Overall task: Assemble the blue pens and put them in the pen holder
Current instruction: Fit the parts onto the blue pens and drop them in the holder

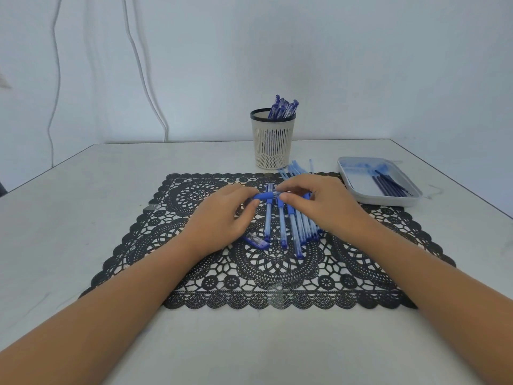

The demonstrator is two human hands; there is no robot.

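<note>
My left hand (222,215) and my right hand (319,201) meet over the black lace mat (194,273), both pinching one blue pen (266,195) that lies crosswise between them. The left fingers hold its blue grip end; the right fingers hold its clear tip end. Below them lies a row of several blue pen barrels (294,226), partly hidden by the right hand. A loose blue cap (256,241) rests near the left wrist. The white slotted pen holder (273,143) stands beyond the mat with several assembled blue pens (283,108) inside.
A white tray (358,187) at the right holds several dark blue refills (388,184). More clear tubes (297,166) lie between the holder and the mat. White cables hang on the wall at the left. The table's right edge runs close to the tray.
</note>
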